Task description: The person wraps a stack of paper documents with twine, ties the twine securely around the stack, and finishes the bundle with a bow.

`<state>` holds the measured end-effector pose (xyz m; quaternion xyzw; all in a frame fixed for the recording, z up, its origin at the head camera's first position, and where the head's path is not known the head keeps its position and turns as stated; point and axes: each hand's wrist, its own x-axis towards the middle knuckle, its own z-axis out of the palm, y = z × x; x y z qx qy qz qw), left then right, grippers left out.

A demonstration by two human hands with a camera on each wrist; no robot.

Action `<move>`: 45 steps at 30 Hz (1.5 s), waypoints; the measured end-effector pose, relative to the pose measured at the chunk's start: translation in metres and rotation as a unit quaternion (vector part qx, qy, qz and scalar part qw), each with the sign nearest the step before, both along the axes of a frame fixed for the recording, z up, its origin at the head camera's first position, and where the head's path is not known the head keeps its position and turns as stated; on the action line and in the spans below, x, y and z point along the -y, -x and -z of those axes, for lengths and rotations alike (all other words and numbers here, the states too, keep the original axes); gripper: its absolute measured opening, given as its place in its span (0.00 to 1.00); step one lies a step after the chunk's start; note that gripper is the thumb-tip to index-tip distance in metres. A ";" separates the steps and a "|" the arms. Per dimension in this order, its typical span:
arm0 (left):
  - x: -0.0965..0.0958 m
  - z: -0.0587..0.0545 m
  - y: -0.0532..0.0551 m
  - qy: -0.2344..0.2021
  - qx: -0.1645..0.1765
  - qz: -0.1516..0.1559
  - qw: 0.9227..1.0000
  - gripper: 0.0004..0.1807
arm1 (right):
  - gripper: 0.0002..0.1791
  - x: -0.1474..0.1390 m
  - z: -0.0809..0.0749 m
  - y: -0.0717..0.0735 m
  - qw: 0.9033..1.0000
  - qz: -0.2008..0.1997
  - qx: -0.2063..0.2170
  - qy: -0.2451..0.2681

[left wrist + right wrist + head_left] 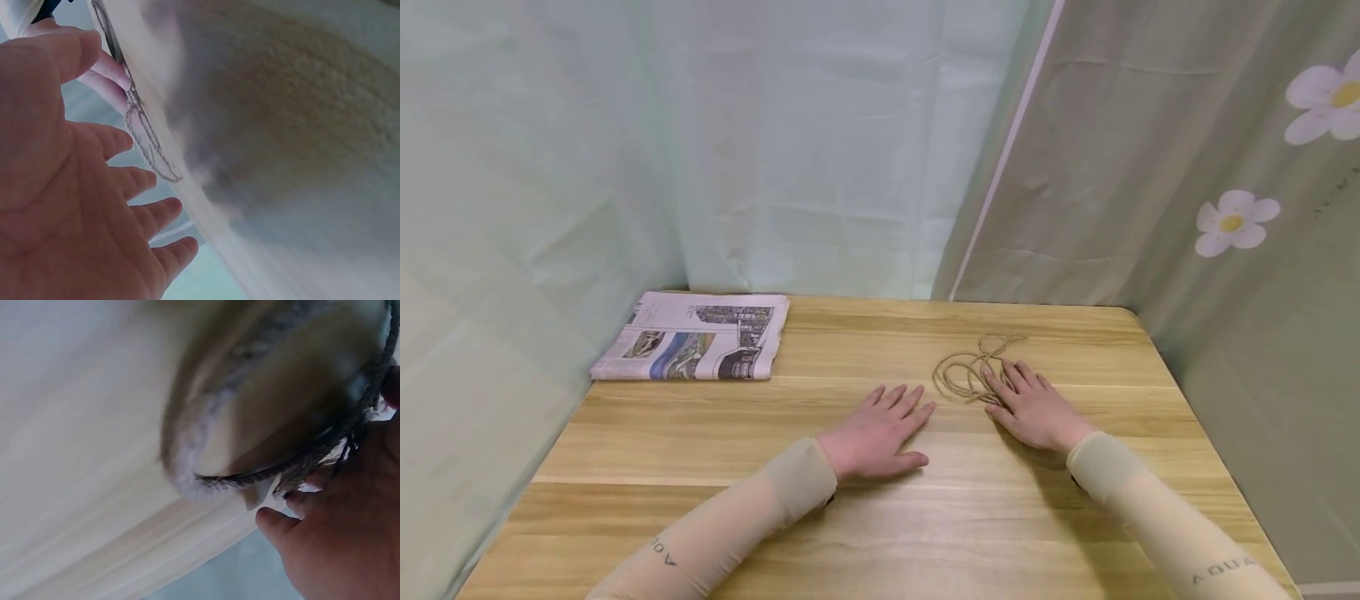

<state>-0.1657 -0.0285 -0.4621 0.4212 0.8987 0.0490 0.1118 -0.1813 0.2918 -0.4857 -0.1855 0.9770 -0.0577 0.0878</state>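
Note:
A loosely looped length of brown twine (958,375) lies on the wooden table, right of its middle. My right hand (1037,412) is over the right side of the loops, palm down, fingers extended onto the strands and covering part of them. Close up in the right wrist view, the twine (187,450) curves beside the fingers. To the left, my left hand (880,433) is spread flat above the table with nothing in it. The left wrist view has its palm (75,206) and straight fingers, with the twine behind.
A folded newspaper (700,337) lies at the table's back left corner. Pale curtains (820,150) hang along the back and left edges, and a grey curtain with white flowers (1236,222) hangs on the right. The wooden tabletop (700,433) extends under both forearms.

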 end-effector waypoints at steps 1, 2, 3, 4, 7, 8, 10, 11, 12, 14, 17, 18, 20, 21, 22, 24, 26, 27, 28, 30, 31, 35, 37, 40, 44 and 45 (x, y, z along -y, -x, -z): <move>0.000 0.000 0.000 0.001 -0.002 0.000 1.000 0.44 | 0.37 0.006 -0.001 -0.002 1.000 -0.006 -0.001 -0.001; 0.001 0.001 0.000 -0.001 -0.004 0.001 1.000 0.44 | 0.37 0.012 -0.001 -0.005 1.000 -0.012 -0.002 -0.004; 0.002 0.001 0.000 -0.001 -0.006 0.002 1.000 0.44 | 0.36 0.017 -0.002 -0.007 1.000 -0.018 -0.001 -0.008; 0.002 0.002 0.000 -0.002 -0.010 0.004 1.000 0.44 | 0.36 0.022 -0.003 -0.010 1.000 -0.024 -0.002 -0.013; 0.005 0.004 -0.001 -0.006 -0.017 0.010 1.000 0.44 | 0.36 0.036 -0.004 -0.017 0.999 -0.046 -0.006 -0.016; 0.006 0.004 0.000 -0.007 -0.023 0.014 1.000 0.43 | 0.36 0.040 -0.004 -0.020 0.998 -0.053 -0.010 -0.017; 0.009 0.006 0.000 -0.013 -0.038 0.021 0.999 0.39 | 0.36 0.047 -0.005 -0.024 0.998 -0.064 -0.013 -0.017; 0.010 0.006 0.000 -0.020 -0.047 0.025 0.998 0.37 | 0.36 0.050 -0.005 -0.026 0.997 -0.070 -0.016 -0.013; 0.010 0.008 0.001 -0.028 -0.057 0.030 0.998 0.33 | 0.36 0.053 -0.006 -0.028 0.997 -0.076 -0.018 -0.013; 0.013 0.011 0.003 -0.044 -0.080 0.040 0.995 0.23 | 0.36 0.057 -0.005 -0.031 0.996 -0.088 -0.024 -0.010; 0.017 0.015 0.005 -0.070 -0.096 0.047 0.992 0.11 | 0.38 0.061 -0.003 -0.033 0.994 -0.102 -0.032 -0.002; 0.019 0.016 0.005 -0.076 -0.097 0.048 0.991 0.09 | 0.39 0.061 -0.002 -0.033 0.994 -0.106 -0.035 0.004; 0.024 0.018 0.006 -0.086 -0.091 0.044 0.991 0.07 | 0.39 0.060 0.000 -0.033 0.992 -0.114 -0.043 0.023; 0.027 0.018 0.006 -0.090 -0.088 0.041 0.991 0.07 | 0.39 0.059 0.000 -0.032 0.992 -0.115 -0.046 0.033; 0.030 0.018 0.005 -0.092 -0.084 0.036 0.992 0.07 | 0.39 0.057 -0.001 -0.032 0.991 -0.118 -0.049 0.044; 0.038 0.017 0.004 -0.099 -0.077 0.028 0.992 0.06 | 0.39 0.054 -0.002 -0.032 0.990 -0.117 -0.053 0.065; 0.048 0.015 0.003 -0.100 -0.075 0.019 0.992 0.06 | 0.40 0.049 -0.004 -0.031 0.990 -0.107 -0.054 0.076; 0.054 0.015 0.002 -0.101 -0.074 0.015 0.992 0.06 | 0.40 0.046 -0.005 -0.031 0.991 -0.100 -0.056 0.075; 0.059 0.015 0.002 -0.102 -0.074 0.011 0.992 0.06 | 0.41 0.043 -0.005 -0.031 0.991 -0.092 -0.057 0.076; 0.071 0.014 0.001 -0.104 -0.079 0.002 0.991 0.07 | 0.41 0.036 -0.007 -0.030 0.993 -0.074 -0.060 0.071; 0.077 0.014 0.000 -0.105 -0.081 -0.002 0.991 0.07 | 0.41 0.033 -0.008 -0.031 0.994 -0.065 -0.061 0.068; 0.102 0.013 -0.004 -0.114 -0.083 -0.018 0.990 0.08 | 0.34 0.021 -0.009 -0.031 0.994 -0.044 -0.074 0.066; 0.113 0.012 -0.006 -0.113 -0.078 -0.028 0.990 0.09 | 0.29 0.015 -0.011 -0.030 0.993 -0.032 -0.084 0.073; 0.129 0.010 -0.007 -0.108 -0.061 -0.054 0.991 0.11 | 0.24 0.007 -0.013 -0.029 0.992 0.000 -0.089 0.091; 0.149 0.008 -0.008 -0.100 -0.048 -0.090 0.990 0.13 | 0.23 -0.007 -0.017 -0.028 0.990 0.050 -0.075 0.104; 0.155 0.008 -0.008 -0.097 -0.047 -0.100 0.989 0.13 | 0.24 -0.011 -0.018 -0.028 0.990 0.062 -0.072 0.103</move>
